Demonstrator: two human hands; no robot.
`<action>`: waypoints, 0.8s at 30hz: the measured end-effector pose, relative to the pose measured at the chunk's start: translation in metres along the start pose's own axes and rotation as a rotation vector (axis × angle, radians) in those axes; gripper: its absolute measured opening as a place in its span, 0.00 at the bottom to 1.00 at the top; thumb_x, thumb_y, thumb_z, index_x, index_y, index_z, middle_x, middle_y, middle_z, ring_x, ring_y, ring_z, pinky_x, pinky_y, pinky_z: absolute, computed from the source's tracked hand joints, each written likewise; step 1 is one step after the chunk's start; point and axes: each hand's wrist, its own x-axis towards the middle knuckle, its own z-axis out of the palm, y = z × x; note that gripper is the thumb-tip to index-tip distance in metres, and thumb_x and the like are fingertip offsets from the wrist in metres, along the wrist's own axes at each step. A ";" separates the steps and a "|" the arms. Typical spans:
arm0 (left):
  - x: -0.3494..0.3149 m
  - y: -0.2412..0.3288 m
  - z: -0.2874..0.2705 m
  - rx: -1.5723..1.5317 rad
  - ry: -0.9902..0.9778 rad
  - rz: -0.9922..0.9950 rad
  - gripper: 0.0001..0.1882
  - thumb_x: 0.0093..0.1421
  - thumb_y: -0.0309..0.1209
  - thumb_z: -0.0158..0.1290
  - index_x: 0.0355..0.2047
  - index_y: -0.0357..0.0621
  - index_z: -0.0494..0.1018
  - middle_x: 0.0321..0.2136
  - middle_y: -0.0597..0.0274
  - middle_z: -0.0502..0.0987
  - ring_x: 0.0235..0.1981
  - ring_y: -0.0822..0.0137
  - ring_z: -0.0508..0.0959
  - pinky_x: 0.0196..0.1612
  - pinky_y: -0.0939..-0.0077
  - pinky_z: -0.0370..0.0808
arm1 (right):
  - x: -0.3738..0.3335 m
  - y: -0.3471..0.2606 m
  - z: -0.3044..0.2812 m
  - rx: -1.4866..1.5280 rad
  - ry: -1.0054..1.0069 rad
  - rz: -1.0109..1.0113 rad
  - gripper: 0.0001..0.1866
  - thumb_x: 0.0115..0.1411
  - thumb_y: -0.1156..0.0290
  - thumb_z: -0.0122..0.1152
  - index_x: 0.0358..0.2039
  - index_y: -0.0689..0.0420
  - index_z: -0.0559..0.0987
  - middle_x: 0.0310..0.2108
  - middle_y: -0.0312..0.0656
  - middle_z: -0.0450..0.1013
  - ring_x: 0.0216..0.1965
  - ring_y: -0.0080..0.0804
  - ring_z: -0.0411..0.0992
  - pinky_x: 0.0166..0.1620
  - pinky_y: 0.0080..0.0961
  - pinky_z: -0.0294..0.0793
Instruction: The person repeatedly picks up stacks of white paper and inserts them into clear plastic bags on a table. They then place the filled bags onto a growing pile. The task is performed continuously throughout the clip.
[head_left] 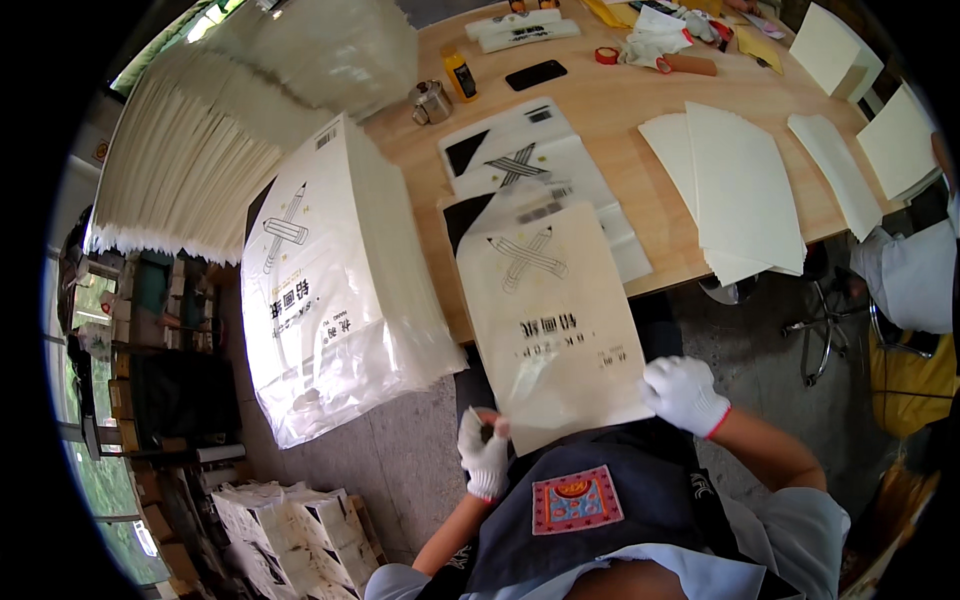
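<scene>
A clear plastic bag of drawing paper (pixel 560 340), printed with crossed pencils, slants from the table's near edge down to my lap, with cream sheets inside. Both my hands wear white knitted gloves. At the bag's lower left corner, my left hand (pixel 484 455) has its bare fingertips curled together against the edge. My right hand (pixel 686 394) is closed on the lower right edge, its fingers partly hidden. Beneath the bag's upper end lie flat printed plastic bags (pixel 525 135). To the left stands a thick stack of the same printed bags (pixel 330 270).
Fanned white sheets (pixel 745 190) lie on the wooden table (pixel 610 110). Toward the back are a metal pot (pixel 430 103), a yellow bottle (pixel 459 75), a phone (pixel 536 74) and red tape (pixel 606 55). A tall paper stack (pixel 190 140) fills the far left. Another person's sleeve (pixel 910 275) shows at right.
</scene>
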 end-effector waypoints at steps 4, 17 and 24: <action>-0.045 0.018 -0.029 0.082 -0.317 -0.032 0.09 0.48 0.22 0.59 0.24 0.41 0.68 0.23 0.62 0.71 0.24 0.70 0.71 0.29 0.78 0.69 | -0.051 -0.018 -0.011 0.136 -0.258 -0.110 0.08 0.50 0.62 0.58 0.18 0.49 0.73 0.18 0.36 0.71 0.18 0.35 0.72 0.22 0.32 0.72; 0.033 -0.029 0.014 0.517 -0.078 0.347 0.12 0.44 0.20 0.56 0.26 0.42 0.64 0.22 0.56 0.67 0.22 0.55 0.71 0.26 0.68 0.69 | -0.008 0.005 0.016 0.033 -0.071 0.167 0.08 0.47 0.67 0.57 0.16 0.53 0.69 0.17 0.43 0.67 0.21 0.45 0.70 0.24 0.41 0.70; 0.026 -0.080 -0.014 -0.402 -0.108 0.022 0.06 0.56 0.27 0.51 0.30 0.45 0.64 0.25 0.67 0.70 0.27 0.72 0.72 0.30 0.77 0.69 | -0.008 0.047 0.038 0.415 -0.026 0.644 0.14 0.57 0.56 0.57 0.28 0.55 0.74 0.24 0.48 0.74 0.27 0.45 0.74 0.30 0.41 0.70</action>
